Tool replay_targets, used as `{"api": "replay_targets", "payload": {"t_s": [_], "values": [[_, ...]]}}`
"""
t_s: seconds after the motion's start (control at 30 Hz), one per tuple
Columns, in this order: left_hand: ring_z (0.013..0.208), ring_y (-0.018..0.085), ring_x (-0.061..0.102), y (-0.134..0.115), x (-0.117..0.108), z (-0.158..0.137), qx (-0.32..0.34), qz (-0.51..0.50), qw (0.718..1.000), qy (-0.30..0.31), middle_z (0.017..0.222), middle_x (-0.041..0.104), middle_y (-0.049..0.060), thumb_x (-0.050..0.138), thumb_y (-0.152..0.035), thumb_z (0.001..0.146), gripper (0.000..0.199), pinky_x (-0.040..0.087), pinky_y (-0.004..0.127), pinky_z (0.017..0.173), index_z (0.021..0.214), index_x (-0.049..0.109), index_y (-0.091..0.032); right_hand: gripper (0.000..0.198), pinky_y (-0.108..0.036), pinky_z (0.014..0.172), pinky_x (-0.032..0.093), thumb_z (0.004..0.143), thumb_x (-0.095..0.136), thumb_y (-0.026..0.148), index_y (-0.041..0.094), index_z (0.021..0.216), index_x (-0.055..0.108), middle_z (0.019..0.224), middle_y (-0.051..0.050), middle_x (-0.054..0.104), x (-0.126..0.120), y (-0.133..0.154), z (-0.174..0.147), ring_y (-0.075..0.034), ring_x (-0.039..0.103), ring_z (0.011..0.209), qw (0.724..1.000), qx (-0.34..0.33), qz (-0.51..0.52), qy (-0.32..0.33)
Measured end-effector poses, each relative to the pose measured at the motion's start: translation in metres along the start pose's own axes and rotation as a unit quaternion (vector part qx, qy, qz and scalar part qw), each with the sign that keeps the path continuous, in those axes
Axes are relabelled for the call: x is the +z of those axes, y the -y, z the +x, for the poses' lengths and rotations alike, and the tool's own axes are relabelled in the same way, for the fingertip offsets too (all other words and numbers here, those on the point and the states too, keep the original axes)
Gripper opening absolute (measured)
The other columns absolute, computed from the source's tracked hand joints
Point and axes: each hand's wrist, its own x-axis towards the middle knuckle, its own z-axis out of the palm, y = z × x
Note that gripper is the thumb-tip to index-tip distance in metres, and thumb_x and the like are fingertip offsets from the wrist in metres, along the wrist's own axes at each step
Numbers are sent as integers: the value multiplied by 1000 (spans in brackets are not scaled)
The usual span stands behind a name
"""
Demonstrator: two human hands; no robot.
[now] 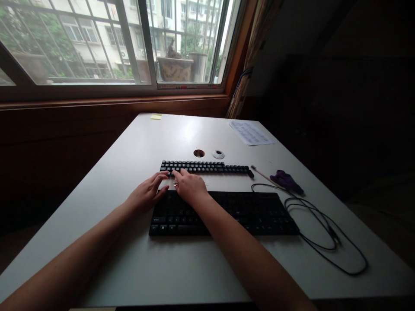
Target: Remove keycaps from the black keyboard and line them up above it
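A black keyboard (259,214) lies across the desk in front of me. Its lower rows show keys with white letters; the upper part is too dark to make out. Behind it, small black keycaps (207,166) stand lined up in close rows. My left hand (147,191) is at the left end of these rows, its index finger by the front keycaps and its thumb apart, over the keyboard's top left corner. My right hand (192,186), with a ring on it, reaches over the keyboard. Its fingertips rest at the front keycaps, slightly apart; its thumb is hard to see.
On the right lie a coiled black cable (324,248), a purple cloth (287,181) and a thin brush-like stick (264,175). Farther back are a cable hole (199,153), its round cover (218,154), printed papers (251,133) and a yellow sticky note (156,116). A window stands beyond the white desk (113,268).
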Motion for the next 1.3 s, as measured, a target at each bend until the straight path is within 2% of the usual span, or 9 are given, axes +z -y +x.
{"api": "replay_targets", "payload": {"t_s": [0.1, 0.2, 0.27, 0.37, 0.57, 0.7, 0.83, 1.0, 1.3], "values": [[119, 24, 56, -1, -1, -1, -20, -14, 1000, -16, 141, 48, 10, 43, -33, 96, 26, 48, 40, 99, 120, 47, -23, 45, -35, 72, 51, 97, 38, 36, 28, 141, 44, 118, -9, 60, 0, 0, 0, -24, 66, 91, 1000, 4, 1, 3], [95, 19, 64, -3, -3, -3, -64, -40, 997, -34, 139, 50, 9, 42, -28, 95, 23, 52, 36, 87, 117, 46, -23, 46, -35, 74, 51, 97, 37, 36, 29, 142, 44, 120, -10, 60, -2, 0, 0, -24, 66, 93, 1000, 8, 2, 15], [78, 15, 61, -3, -3, -4, -87, -58, 994, -44, 137, 51, 8, 42, -25, 93, 23, 52, 34, 82, 115, 44, -23, 46, -35, 75, 51, 98, 36, 37, 29, 142, 44, 121, -10, 59, -3, 0, 0, -24, 66, 94, 1000, 11, 2, 20], [68, 12, 56, -2, -3, -5, -95, -75, 991, -54, 134, 53, 8, 42, -22, 91, 22, 50, 34, 79, 113, 44, -23, 45, -34, 74, 52, 98, 37, 37, 30, 142, 44, 121, -10, 60, -4, 0, -1, -23, 66, 93, 1000, 11, 3, 21], [67, 12, 55, 0, -3, -4, -91, -90, 989, -70, 130, 53, 7, 42, -21, 91, 21, 49, 32, 76, 112, 45, -22, 46, -35, 75, 52, 97, 39, 37, 30, 142, 45, 122, -9, 60, -3, -1, -1, -24, 65, 92, 1000, 14, 16, 13], [69, 12, 55, -1, -7, -4, -85, -73, 990, -81, 123, 54, 7, 43, -22, 92, 20, 49, 31, 75, 111, 47, -21, 46, -33, 84, 49, 96, 42, 31, 25, 141, 47, 121, -10, 60, -2, -5, 1, -23, 63, 98, 998, 15, 57, -18], [71, 13, 55, -1, -15, -8, -62, -30, 994, -83, 111, 54, 5, 43, -23, 94, 15, 48, 29, 73, 105, 53, -21, 36, -30, 97, 42, 98, 41, 27, 16, 126, 60, 111, -10, 63, -5, -12, 3, -21, 58, 104, 986, -7, 124, -108], [65, 11, 51, 2, -18, -11, -11, 0, 998, -57, 103, 55, 5, 44, -21, 95, 14, 45, 27, 67, 97, 57, -20, 35, -28, 94, 40, 102, 34, 29, 15, 105, 66, 100, -8, 64, -20, -24, 1, -18, 58, 97, 963, -2, 199, -183], [62, 9, 51, 6, -17, -11, 22, -7, 999, -27, 95, 57, 3, 48, -21, 93, 13, 43, 24, 63, 95, 61, -20, 50, -30, 83, 41, 103, 27, 42, 18, 77, 63, 85, -6, 61, -61, -45, -15, -17, 57, 83, 949, 31, 221, -223]]}}
